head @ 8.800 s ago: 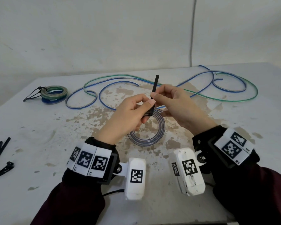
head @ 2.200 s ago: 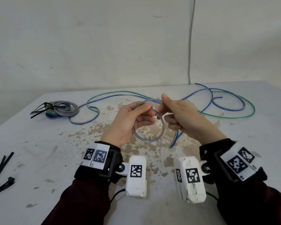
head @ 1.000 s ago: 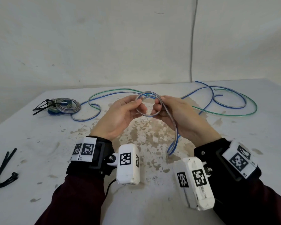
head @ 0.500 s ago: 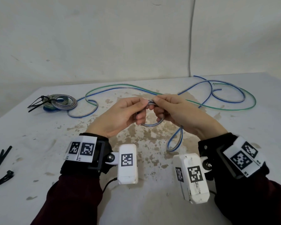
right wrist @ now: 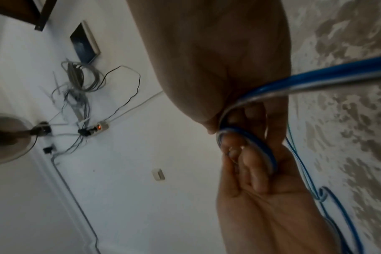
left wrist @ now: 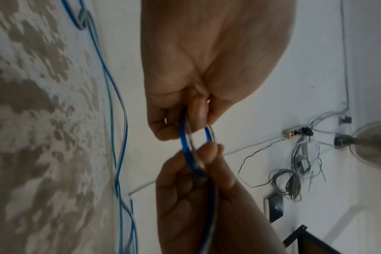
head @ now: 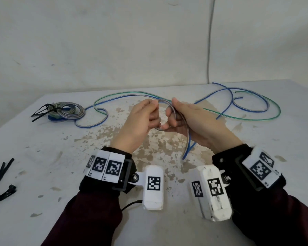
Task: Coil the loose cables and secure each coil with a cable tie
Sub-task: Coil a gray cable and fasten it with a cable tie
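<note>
From the head view, both hands are raised above the stained table point(head: 43, 174), knuckles up and fingertips meeting. The left hand point(head: 139, 121) pinches a small loop of the blue-and-clear cable point(head: 187, 139) between thumb and curled fingers; the right hand point(head: 190, 119) curls round the same loop, and the cable's tail hangs from it down towards the table. Left of the hands lie the finished coils point(head: 68, 111) with black ties; the spare cable ties point(head: 0, 178) lie nearer, at the table's left edge.

Left wrist view: the left hand point(left wrist: 207, 68) closes its fingers tightly on the loop point(left wrist: 185, 146).

Right wrist view: the right hand point(right wrist: 218, 60) grips the loop point(right wrist: 257, 142) firmly.
</note>
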A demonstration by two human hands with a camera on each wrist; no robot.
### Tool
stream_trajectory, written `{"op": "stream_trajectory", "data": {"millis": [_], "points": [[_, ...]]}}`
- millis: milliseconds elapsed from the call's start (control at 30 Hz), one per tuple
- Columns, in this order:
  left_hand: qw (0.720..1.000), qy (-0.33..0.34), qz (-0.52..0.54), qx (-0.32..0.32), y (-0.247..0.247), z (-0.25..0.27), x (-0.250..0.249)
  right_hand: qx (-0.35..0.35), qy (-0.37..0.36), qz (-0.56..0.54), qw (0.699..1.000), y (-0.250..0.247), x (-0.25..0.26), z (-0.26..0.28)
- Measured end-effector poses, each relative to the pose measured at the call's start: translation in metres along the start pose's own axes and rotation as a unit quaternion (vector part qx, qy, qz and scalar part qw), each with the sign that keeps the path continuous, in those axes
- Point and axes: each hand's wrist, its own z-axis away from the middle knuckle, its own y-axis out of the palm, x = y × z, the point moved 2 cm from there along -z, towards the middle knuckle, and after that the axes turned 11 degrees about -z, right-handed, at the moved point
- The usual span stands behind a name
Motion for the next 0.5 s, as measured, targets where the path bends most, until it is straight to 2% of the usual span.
{"op": "stream_trajectory", "data": {"millis": [67,200,267,367,500], "points": [[0.996,-0.039,0.06,0.054,0.0019,0.0016,-0.0033,-0.032,-0.029,0.057,0.997,0.0002,0.0007,-0.0009],[0.984,-0.068,0.063,0.154,0.0016,0.0055,-0.0035,-0.035,-0.035,0.091,0.995,-0.0012,-0.0011,-0.0009],[0.983,-0.058,0.073,0.157,0.0023,0.0047,-0.0018,-0.038,-0.036,0.091,0.994,-0.0014,-0.0013,-0.0012],[0.984,-0.031,0.12,0.128,0.0034,0.0016,-0.0008,-0.045,-0.066,0.066,0.995,-0.0023,0.0032,-0.0009],[0.977,-0.028,0.195,0.081,-0.0035,-0.0032,0.0006,0.021,-0.061,0.008,0.998,-0.0019,0.0059,0.0026]]}}
